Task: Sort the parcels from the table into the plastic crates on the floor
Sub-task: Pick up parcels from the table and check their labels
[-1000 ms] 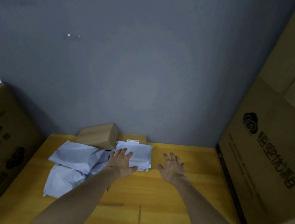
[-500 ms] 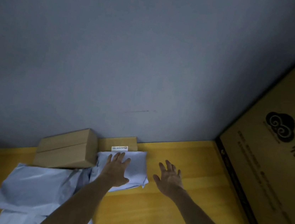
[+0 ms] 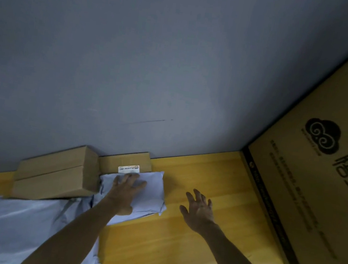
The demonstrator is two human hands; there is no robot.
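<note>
Left grip (image 3: 125, 191) further forward, pale parcel (image 3: 153, 187) flat beneath it

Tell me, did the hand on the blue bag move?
No. The left hand still lies on the blue bag, fingertips beside the white label on the box; only the camera swung.

Table (image 3: 206, 179): wood, yellow planks with visible seams, smooth, faint sheen.
Small mailer (image 3: 153, 186), 6 o'clock: pale blue plastic film, creased, slightly glossy.
Large mailer (image 3: 26, 219), 8 o'clock: same film, broad soft wrinkles.
Long box (image 3: 54, 174), at 12 o'clock of the large mailer: brown cardboard, matt.
Small box (image 3: 125, 161): same cardboard, with a white paper label (image 3: 128, 168).
Carton (image 3: 314, 193), 3 o'clock: matt brown cardboard, black print.
Wall (image 3: 133, 61): grey, matt, faintly scuffed.
</note>
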